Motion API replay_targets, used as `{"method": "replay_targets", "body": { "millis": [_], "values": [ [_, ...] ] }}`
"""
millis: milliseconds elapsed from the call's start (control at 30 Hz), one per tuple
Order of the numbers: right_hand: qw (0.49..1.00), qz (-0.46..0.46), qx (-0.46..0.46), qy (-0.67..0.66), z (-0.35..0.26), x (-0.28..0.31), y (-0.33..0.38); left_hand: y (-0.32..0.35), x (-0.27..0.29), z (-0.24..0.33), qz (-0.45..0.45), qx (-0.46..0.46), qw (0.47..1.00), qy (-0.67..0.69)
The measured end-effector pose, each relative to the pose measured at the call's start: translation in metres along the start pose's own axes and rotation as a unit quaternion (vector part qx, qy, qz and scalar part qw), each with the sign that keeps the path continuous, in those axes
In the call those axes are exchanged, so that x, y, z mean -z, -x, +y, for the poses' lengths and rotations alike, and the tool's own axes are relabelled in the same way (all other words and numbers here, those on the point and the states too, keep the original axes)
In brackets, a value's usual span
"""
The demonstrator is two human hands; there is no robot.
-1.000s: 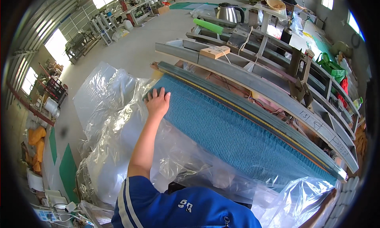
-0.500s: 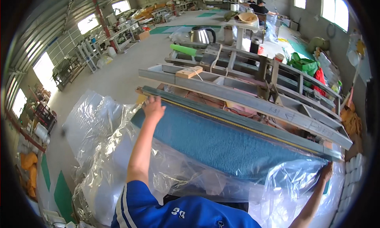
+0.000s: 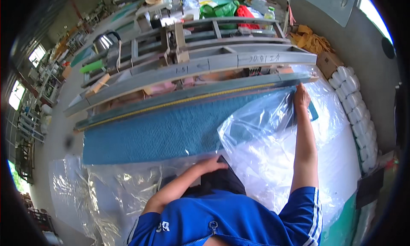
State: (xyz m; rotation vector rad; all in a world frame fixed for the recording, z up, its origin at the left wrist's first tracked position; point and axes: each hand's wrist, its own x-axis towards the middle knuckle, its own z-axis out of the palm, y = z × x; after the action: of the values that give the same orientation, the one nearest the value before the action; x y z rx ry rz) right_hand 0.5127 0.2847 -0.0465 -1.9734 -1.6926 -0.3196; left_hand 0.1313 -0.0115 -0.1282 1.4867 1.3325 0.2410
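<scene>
A blue sheet of ribbed, fabric-like material (image 3: 149, 137) lies along a long grey-green bar (image 3: 252, 83) with a yellow measuring strip (image 3: 192, 98). Clear plastic film (image 3: 250, 122) covers the sheet's right part and spreads below it. At the right end of the bar, my right hand (image 3: 301, 96) is closed on gathered film over the blue sheet; its fingertips are partly hidden. My left hand (image 3: 212, 165) is just below the sheet's front edge, above my dark trousers (image 3: 228, 180). Its fingers are stretched out, and nothing shows in them.
Beyond the bar lies a grey metal frame (image 3: 273, 58) with a small wooden block (image 3: 98, 84) on it. A kettle (image 3: 106, 42) and a green roll (image 3: 92, 66) sit at its far left. Wrapped white rolls (image 3: 356, 105) are stacked by the right wall.
The view has swung to the right. My left hand has left the bar's left end and come back near my body. My right hand stays at the right end.
</scene>
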Motion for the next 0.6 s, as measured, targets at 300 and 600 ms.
{"method": "replay_targets", "body": {
  "millis": [300,600],
  "values": [
    [1.0,0.014,-0.015,-0.013,-0.007,0.015,0.015,-0.027,-0.062,0.018,0.044,-0.276,0.952,0.128],
    [0.979,0.038,-0.077,-0.186,-0.006,0.012,-0.004,0.227,0.238,0.179,-0.008,-0.668,0.632,0.392]
  ]
}}
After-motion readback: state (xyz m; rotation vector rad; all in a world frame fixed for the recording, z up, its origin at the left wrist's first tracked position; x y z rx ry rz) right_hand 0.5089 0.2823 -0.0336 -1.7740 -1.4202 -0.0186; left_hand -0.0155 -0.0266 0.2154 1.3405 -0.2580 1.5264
